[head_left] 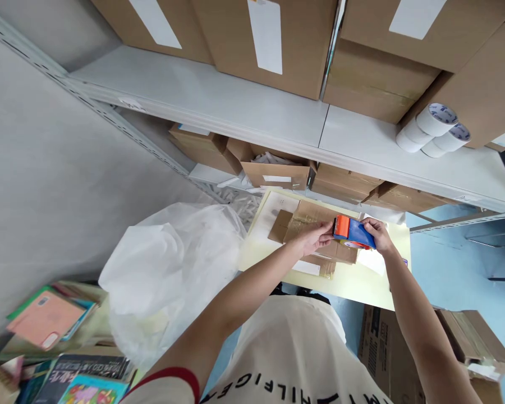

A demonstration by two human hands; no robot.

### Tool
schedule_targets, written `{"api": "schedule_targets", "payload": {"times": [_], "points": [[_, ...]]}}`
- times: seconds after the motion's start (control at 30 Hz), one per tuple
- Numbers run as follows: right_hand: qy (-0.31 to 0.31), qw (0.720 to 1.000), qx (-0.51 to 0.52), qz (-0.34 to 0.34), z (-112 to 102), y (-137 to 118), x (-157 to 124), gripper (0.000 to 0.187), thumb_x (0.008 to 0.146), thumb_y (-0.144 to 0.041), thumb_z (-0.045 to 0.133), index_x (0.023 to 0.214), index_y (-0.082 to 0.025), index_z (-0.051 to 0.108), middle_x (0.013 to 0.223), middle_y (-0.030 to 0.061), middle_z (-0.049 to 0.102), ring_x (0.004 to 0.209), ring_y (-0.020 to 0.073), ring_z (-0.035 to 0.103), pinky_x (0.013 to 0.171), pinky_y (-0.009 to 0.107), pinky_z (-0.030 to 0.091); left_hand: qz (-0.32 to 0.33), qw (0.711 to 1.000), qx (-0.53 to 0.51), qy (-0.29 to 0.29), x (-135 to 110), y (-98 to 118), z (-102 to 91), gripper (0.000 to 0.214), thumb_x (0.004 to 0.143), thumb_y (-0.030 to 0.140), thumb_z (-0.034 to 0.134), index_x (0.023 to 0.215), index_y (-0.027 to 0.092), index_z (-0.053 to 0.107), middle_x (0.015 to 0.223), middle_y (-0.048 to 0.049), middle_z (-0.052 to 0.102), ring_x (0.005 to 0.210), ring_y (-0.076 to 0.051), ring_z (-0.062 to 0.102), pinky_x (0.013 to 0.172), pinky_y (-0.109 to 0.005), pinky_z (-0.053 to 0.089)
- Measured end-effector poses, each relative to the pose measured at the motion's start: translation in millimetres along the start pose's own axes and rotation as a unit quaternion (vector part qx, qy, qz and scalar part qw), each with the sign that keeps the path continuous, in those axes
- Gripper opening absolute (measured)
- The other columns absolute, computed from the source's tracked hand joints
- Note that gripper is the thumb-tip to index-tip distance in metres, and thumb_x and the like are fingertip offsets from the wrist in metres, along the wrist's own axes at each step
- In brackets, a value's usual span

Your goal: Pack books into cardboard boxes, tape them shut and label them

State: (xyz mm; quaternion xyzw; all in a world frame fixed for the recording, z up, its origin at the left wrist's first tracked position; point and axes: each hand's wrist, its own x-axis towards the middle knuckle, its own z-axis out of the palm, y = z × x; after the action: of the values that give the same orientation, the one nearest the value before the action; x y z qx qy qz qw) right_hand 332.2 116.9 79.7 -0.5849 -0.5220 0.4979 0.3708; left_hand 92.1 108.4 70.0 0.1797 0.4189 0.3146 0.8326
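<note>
My right hand [377, 233] grips the blue end of a packing tape dispenser [356, 231], which has an orange front with a dark toothed edge. My left hand [315, 238] is at that toothed edge, its fingers closed in a pinch; whatever they hold is too small to make out. Both hands are above a flat cardboard box [305, 211] lying on a pale yellow table [376, 289]. Part of the box is hidden by my left hand and the dispenser. A smaller cardboard piece [280, 225] lies by its left side, and a white label [306, 267] shows near its front.
Ahead stands a shelf [269, 115] with large cartons and several tape rolls [436, 119]. White plastic wrapping [151, 275] bulges left of the table. Books [46, 318] are piled at lower left. Cartons [471, 339] stand on the floor at lower right.
</note>
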Motion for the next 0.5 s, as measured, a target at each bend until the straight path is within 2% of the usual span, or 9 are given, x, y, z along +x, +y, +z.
{"api": "schedule_targets", "payload": {"times": [0.1, 0.2, 0.33, 0.4, 0.5], "points": [[-0.019, 1.000, -0.023, -0.005, 2, -4, -2, 0.054, 0.059, -0.075, 0.073, 0.068, -0.022, 0.066, 0.066, 0.0025, 0.063, 0.059, 0.0182, 0.053, 0.057, 0.033, 0.045, 0.030, 0.996, 0.061, 0.059, 4, -3, 1.2, 0.019, 0.078, 0.031, 0.079, 0.076, 0.017, 0.067, 0.070, 0.0001, 0.071, 0.064, -0.010, 0.066, 0.068, -0.024, 0.050], [-0.026, 0.997, -0.077, -0.010, -2, -14, -4, 0.051, 0.061, -0.071, 0.075, 0.067, -0.021, 0.067, 0.064, 0.0024, 0.064, 0.059, 0.0176, 0.054, 0.056, 0.031, 0.045, 0.081, 0.983, 0.131, 0.105, 4, 4, -13.4, 0.017, 0.077, 0.028, 0.079, 0.071, 0.016, 0.068, 0.066, -0.0006, 0.070, 0.058, -0.011, 0.064, 0.064, -0.024, 0.051], [0.002, 0.987, -0.163, 0.011, -22, -24, -9, 0.050, 0.062, -0.069, 0.073, 0.065, -0.020, 0.068, 0.059, 0.0016, 0.063, 0.053, 0.0154, 0.052, 0.051, 0.029, 0.041, 0.125, 0.959, 0.183, 0.177, -7, 29, -68.8, 0.023, 0.076, 0.036, 0.079, 0.076, 0.015, 0.070, 0.071, -0.0054, 0.074, 0.059, -0.014, 0.067, 0.064, -0.027, 0.055], [0.014, 0.978, -0.207, 0.029, -30, -25, -11, 0.051, 0.061, -0.070, 0.073, 0.063, -0.019, 0.068, 0.055, 0.0018, 0.063, 0.051, 0.0151, 0.051, 0.048, 0.028, 0.040, 0.142, 0.936, 0.230, 0.226, -11, 39, -98.7, 0.028, 0.075, 0.041, 0.078, 0.076, 0.014, 0.069, 0.073, -0.0071, 0.075, 0.058, -0.013, 0.066, 0.064, -0.028, 0.055], [0.022, 0.970, -0.242, 0.033, -33, -23, -11, 0.052, 0.062, -0.071, 0.070, 0.063, -0.019, 0.069, 0.055, 0.0024, 0.064, 0.051, 0.0157, 0.053, 0.048, 0.029, 0.041, 0.147, 0.899, 0.319, 0.261, -6, 39, -125.2, 0.029, 0.078, 0.044, 0.073, 0.075, 0.016, 0.069, 0.075, -0.0076, 0.076, 0.057, -0.014, 0.065, 0.061, -0.028, 0.054]]}}
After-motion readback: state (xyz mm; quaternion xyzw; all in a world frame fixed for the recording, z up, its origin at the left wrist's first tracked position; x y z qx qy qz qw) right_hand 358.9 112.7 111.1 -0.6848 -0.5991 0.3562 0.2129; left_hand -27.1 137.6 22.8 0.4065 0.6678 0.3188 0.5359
